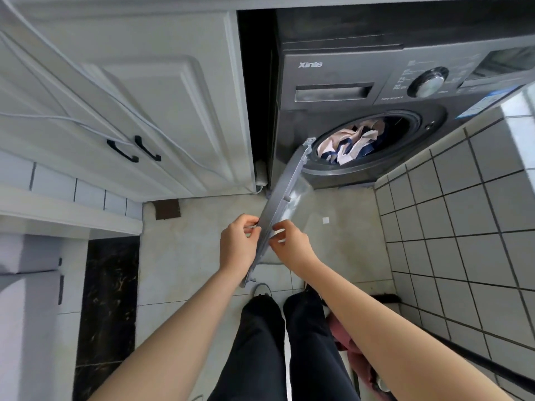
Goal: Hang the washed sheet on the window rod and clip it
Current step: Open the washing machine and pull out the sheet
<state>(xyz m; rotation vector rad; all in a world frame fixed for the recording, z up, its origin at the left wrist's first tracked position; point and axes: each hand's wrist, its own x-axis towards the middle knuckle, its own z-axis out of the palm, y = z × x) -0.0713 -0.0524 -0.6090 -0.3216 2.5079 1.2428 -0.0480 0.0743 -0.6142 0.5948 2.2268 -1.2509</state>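
Head view: the washer door (285, 204) is pinched at its free edge by both hands, the left hand (238, 244) on its outer face, the right hand (291, 241) on its inner. The washed sheet (351, 144) is seen bunched in the drum (405, 125), ahead and to the right, on the right hand's side.

Both forearms are seen bare, no sleeves reaching into view. The left hand (238, 244) and right hand (291, 244) are ungloved. Black trousers (260, 348) are worn, lower centre.
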